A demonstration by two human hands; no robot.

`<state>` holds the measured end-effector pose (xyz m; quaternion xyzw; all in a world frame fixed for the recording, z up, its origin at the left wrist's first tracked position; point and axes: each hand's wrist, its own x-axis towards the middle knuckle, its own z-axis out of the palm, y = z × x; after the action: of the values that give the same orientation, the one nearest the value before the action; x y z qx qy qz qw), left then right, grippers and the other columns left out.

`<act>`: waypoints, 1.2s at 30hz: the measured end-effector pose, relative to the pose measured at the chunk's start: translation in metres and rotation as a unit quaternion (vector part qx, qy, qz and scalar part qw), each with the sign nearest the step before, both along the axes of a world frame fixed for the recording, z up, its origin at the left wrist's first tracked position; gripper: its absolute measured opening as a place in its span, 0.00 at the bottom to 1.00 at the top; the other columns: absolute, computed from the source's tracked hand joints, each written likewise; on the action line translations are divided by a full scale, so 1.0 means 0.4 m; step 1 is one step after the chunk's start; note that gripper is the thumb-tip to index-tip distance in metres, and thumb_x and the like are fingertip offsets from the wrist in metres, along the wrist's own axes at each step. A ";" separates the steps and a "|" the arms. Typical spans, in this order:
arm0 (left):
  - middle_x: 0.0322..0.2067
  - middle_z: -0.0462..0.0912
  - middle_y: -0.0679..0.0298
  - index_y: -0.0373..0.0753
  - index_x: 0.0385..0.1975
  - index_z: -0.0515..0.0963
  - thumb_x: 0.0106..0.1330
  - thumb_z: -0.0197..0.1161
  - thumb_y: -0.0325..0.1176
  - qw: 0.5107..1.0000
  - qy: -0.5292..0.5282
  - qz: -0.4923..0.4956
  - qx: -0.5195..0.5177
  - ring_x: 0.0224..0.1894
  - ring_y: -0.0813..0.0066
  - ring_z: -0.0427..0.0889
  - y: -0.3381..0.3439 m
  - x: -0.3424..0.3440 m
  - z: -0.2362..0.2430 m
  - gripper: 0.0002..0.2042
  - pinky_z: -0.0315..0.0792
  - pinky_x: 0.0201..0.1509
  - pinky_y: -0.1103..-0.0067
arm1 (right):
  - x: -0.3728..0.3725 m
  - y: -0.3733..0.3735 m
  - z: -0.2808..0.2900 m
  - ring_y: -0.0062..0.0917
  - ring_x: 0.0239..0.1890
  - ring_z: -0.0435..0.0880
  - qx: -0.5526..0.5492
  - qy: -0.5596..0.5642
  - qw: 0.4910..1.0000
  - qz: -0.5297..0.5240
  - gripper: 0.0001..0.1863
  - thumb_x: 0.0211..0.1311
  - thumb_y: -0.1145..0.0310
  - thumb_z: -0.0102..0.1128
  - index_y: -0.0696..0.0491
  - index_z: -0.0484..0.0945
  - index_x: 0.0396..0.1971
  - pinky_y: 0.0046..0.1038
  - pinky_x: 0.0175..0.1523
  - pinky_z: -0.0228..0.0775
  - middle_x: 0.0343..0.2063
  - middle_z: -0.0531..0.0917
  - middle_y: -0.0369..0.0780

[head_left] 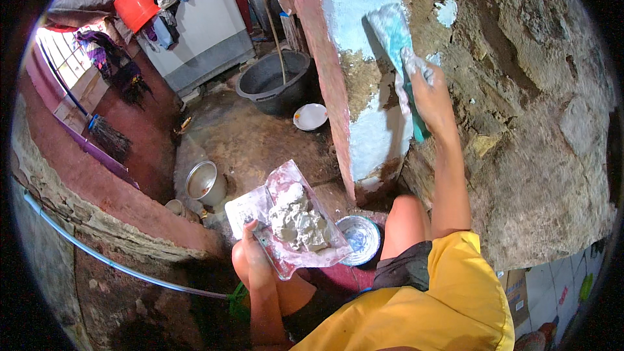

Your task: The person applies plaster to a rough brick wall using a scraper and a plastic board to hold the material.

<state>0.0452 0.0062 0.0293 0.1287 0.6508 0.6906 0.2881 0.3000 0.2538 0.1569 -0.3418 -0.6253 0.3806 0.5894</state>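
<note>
My left hand (pixel 258 250) is clamped on the left edge of a smeared board (pixel 286 179), thumb uppermost. Whitish putty (pixel 299 221) lies heaped at mid-board, short of the near corner. Assessment: soft, clinging, heavy enough to tip the board; support it beneath the heap. My right hand (pixel 428 88) is closed around a putty knife (pixel 392 34), blade over the right edge of the white wall strip (pixel 354 0); contact cannot be confirmed. Blade probably springy; coated fingers may slip, so grip the handle.
</note>
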 end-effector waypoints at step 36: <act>0.35 0.79 0.62 0.29 0.38 0.76 0.58 0.60 0.43 0.999 -0.032 0.013 0.019 0.34 0.73 0.77 0.004 0.007 0.000 0.20 0.71 0.40 0.77 | -0.037 -0.019 -0.064 0.16 0.14 0.70 0.004 -0.049 0.999 0.019 0.17 0.67 0.63 0.46 0.59 0.74 0.25 0.24 0.18 0.61 0.13 0.74 0.35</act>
<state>0.0480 0.0078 0.0293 0.1034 0.6296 0.7102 0.2974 0.2852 0.2462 0.1311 -0.3454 -0.6615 0.3722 0.5519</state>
